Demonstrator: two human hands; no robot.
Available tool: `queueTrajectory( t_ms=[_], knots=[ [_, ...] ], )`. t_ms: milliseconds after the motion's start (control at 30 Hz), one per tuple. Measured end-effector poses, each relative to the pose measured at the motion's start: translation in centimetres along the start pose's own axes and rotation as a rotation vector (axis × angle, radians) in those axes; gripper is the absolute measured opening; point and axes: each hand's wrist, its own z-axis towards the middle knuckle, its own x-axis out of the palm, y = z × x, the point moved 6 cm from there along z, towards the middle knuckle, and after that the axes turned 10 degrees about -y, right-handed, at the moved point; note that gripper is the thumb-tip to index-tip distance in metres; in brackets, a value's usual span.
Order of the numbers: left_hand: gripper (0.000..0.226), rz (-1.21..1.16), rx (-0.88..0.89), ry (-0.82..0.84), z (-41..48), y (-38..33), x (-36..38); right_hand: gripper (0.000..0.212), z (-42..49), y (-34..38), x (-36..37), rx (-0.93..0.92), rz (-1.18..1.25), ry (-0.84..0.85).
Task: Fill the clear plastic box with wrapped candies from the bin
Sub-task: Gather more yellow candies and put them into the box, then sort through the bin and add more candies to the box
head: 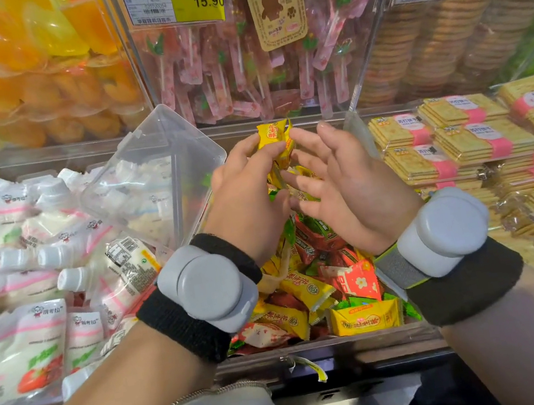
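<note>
Over the candy bin (pixel 318 345), the left hand (pixel 250 191) pinches 1 yellow wrapped candy (pixel 275 140) between thumb and fingers, while the right hand (pixel 345 176) hovers beside it with fingers spread, holding nothing visible. Tilted at the bin's left edge, the clear plastic box (pixel 154 174) rests against white drink pouches (pixel 7 262), lid open.

Bright, even shop light; edges bow, top bins perhaps slightly soft
</note>
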Motion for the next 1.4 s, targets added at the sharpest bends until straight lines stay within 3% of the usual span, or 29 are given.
queueTrajectory(
  t_ms=[500, 900, 1400],
  knots=[
    [0.053, 0.114, -0.05, 0.037, 0.0, 1.1, 1.2, 0.058, 1.0, -1.6, -0.1, 0.11, 0.066, 0.039],
    [0.037, 0.152, -0.114, -0.031, -0.1, 1.6, 1.7, 0.056, 1.3, -2.3, -1.5, 0.052, -0.042, 0.058],
    [0.026, 0.157, -0.055, -0.082, 0.0, 0.5, 1.8, 0.052, 1.2, -1.7, -3.3, -0.001, -0.149, -0.008]
  ],
)
